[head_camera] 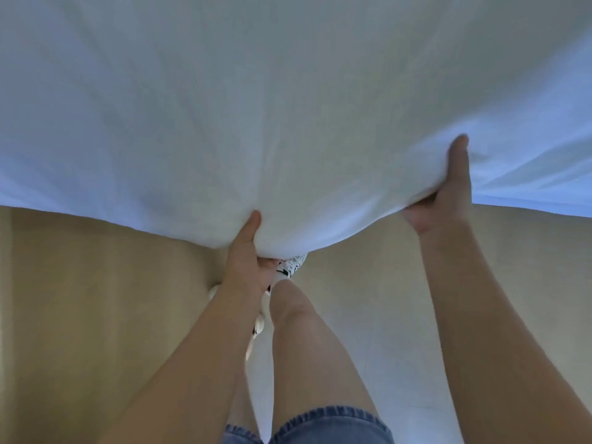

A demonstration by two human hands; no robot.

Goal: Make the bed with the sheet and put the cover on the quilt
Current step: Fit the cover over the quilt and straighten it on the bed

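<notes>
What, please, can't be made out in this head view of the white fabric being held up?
Head view throughout:
- Bed: hidden behind the white fabric, which fills the upper frame.
- Fabric's corners: cut off by top and side edges; sheet, cover or quilt, cannot tell.
- Fingers of the left hand and right hand: under the fabric; only thumbs show in each grip.
- Shoe: mostly hidden by the left hand and fabric.

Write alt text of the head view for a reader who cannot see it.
A person's left hand and right hand grip the near edge of white bedding that fills the upper picture, thumbs on top. Below it are a beige floor, a bare leg, denim shorts and a shoe.
</notes>
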